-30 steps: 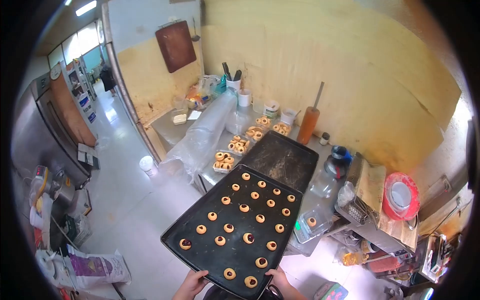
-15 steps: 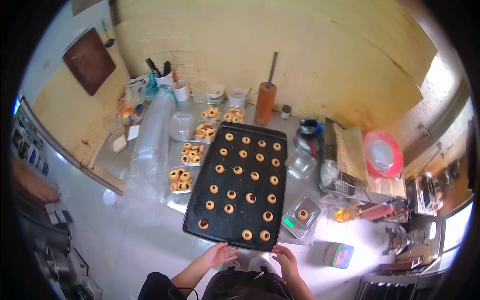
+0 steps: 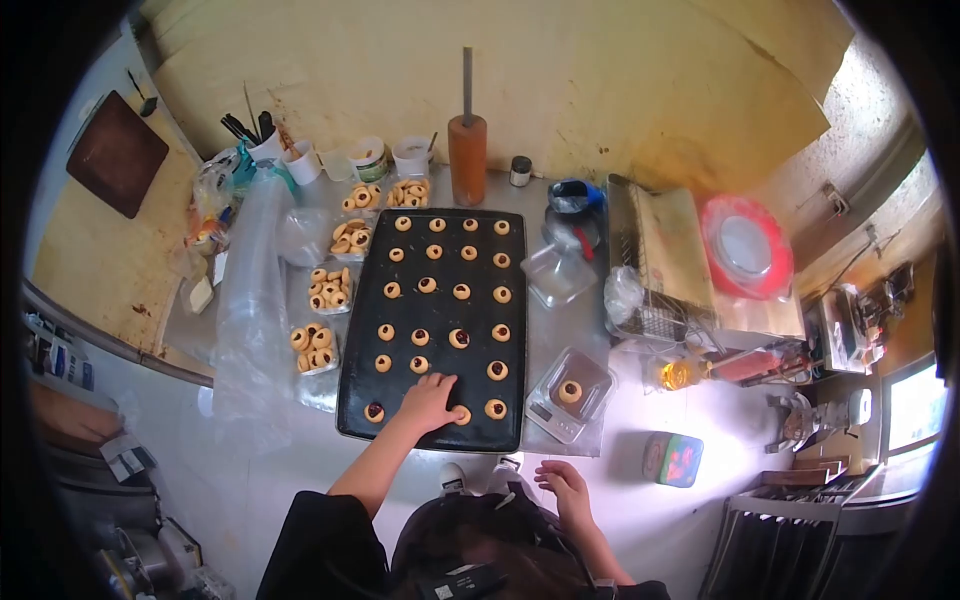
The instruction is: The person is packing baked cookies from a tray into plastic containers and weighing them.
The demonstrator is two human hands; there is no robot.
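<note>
A steel-topped desk [image 3: 585, 420] runs along a yellow wall and carries everything here. The largest thing on it is a black rectangular baking tray [image 3: 435, 300], lying flat near the desk's front edge and dotted with rows of small round jam-centred biscuits [image 3: 459, 338]. Just left of the tray lies a long roll of clear plastic sheeting [image 3: 245, 290], and between the two stand several small clear tubs of ring-shaped biscuits [image 3: 313, 346]. To the right of the tray sits a small digital scale wrapped in clear plastic [image 3: 566, 392] with one biscuit on it, and further right a red round lidded container [image 3: 747, 247]. Behind the tray an upright brown wooden rolling pin [image 3: 467, 158] stands against the wall, with white cups holding utensils [image 3: 268, 146] to its left.

The left hand [image 3: 431, 400] rests on the tray's front part, fingers spread and bent down over the biscuits in the front row; whether its grip has closed on one I cannot tell. The right hand [image 3: 563, 486] hangs off the desk in front of the body, fingers loosely open, holding nothing.
</note>
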